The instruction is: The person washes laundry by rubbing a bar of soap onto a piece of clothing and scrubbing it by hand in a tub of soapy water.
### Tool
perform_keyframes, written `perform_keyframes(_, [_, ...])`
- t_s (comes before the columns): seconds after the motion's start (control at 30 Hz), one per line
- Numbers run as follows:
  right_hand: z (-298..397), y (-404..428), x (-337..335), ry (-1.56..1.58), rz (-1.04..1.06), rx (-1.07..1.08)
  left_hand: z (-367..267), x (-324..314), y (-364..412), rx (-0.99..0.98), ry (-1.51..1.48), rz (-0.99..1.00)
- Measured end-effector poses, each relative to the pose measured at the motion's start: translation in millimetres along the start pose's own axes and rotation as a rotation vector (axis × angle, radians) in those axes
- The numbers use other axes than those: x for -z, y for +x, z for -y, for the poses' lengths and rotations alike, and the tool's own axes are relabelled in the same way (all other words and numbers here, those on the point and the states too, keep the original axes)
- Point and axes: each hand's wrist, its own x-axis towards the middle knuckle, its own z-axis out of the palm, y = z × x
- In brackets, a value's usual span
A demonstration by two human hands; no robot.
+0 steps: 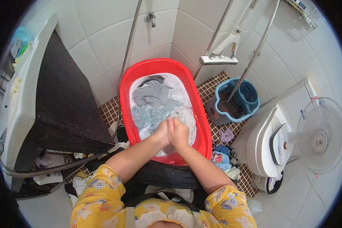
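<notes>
A red plastic tub (198, 125) in front of me holds soapy water with wet clothes in it. My left hand (162, 132) and my right hand (179, 132) are closed and pressed together over its near half. Both grip a pale whitish garment (188, 116), which spreads from my fingers to the tub's right side. My hands and wrists hide part of this cloth. Just beyond them, a light blue-grey cloth (148, 115) lies in the suds. A grey garment (152, 92) rises from the water toward the far end, with a darker piece behind it.
A blue mop bucket (219, 109) with a mop in it stands to the right, before a white toilet (258, 148) and a fan (320, 139). Clothes (221, 159) lie on the tiled floor. At left are a washbasin (25, 108) and a flexible hose (45, 171).
</notes>
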Motion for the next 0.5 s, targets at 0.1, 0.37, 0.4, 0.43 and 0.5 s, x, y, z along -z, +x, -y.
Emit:
perform_keyframes(0.1, [-36.4,13.6,7.2,0.02,-0.019,-0.093,27.3,-82.2,5.7,0.036,0.323,-0.51])
perform_keyframes(0.37, [1.7,0.5,9.9,0.076,0.12,-0.041,-4.3,-57.7,0.2,-0.13,0.24,-0.478])
perform_keyframes(0.4, [-14.3,5.1,8.5,0.106,0.07,-0.007,5.9,-50.8,-2.8,-0.166,0.54,-0.586])
perform_keyframes(0.43, [-17.8,10.8,15.8,0.102,0.071,-0.008,16.2,-53.6,-3.7,-0.164,0.537,-0.585])
perform_keyframes(0.5, [-21.6,20.6,25.9,0.329,0.147,-0.427,32.3,-65.4,-0.6,-0.024,0.291,-0.575])
